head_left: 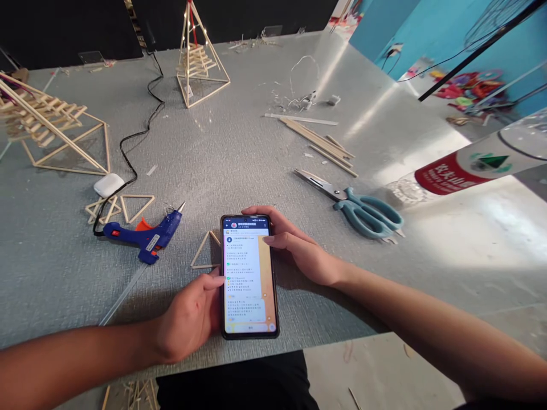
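Note:
A black smartphone point(248, 273) lies flat on the grey table with its screen lit, showing a chat with text. My left hand point(188, 319) rests against the phone's lower left edge, fingers curled, thumb touching the screen's side. My right hand point(294, 245) lies over the phone's upper right corner, fingers stretched across its edge. A small triangle of wooden sticks point(205, 253) lies just left of the phone.
A blue glue gun point(145, 236) with a black cord lies to the left, near a white earbud case point(108, 184) and stick triangles. Teal scissors point(363, 210) and loose sticks point(318, 139) lie to the right. Stick pyramids point(200, 62) stand at the back; a water bottle point(470, 165) lies right.

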The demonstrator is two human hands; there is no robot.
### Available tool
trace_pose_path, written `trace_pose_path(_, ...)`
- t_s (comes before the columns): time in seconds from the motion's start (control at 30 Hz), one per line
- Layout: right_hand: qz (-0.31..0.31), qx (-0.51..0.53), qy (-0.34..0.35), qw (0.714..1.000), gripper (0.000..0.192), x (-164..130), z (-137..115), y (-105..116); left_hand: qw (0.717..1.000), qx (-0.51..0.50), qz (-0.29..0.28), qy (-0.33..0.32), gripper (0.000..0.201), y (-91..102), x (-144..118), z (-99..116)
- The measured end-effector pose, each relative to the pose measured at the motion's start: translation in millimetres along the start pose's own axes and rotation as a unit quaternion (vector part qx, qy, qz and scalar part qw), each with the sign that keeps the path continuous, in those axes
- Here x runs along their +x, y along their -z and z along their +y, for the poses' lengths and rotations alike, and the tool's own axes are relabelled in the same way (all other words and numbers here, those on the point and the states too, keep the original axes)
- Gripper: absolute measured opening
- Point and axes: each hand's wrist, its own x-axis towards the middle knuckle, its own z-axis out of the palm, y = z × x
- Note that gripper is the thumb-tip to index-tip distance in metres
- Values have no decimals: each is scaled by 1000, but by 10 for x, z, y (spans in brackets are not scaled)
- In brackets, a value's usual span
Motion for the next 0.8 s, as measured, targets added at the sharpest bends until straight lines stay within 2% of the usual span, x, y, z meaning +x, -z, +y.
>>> trace_pose_path(0.1,-2,0,2,1000,52,1,11,17,1000,-6,-12,-6,66,0,4,-6)
trace_pose_path(0.27,3,-24,21,999,58,11,15,35,1000,2,0,-4,69,-19,10,0)
trace_pose_path(0.47,-20,4,20,1000,59,16,5,21,1000,13,-7,2,69,-61,3,30)
trace_pose_path(0.63,-1,-39,25,999,62,14,12,27,1000,24,-6,0,70,-80,7,37)
trace_pose_path(0.8,-10,-17,21,1000,62,16,0,9,1000,27,-1,7,70,-66,17,29)
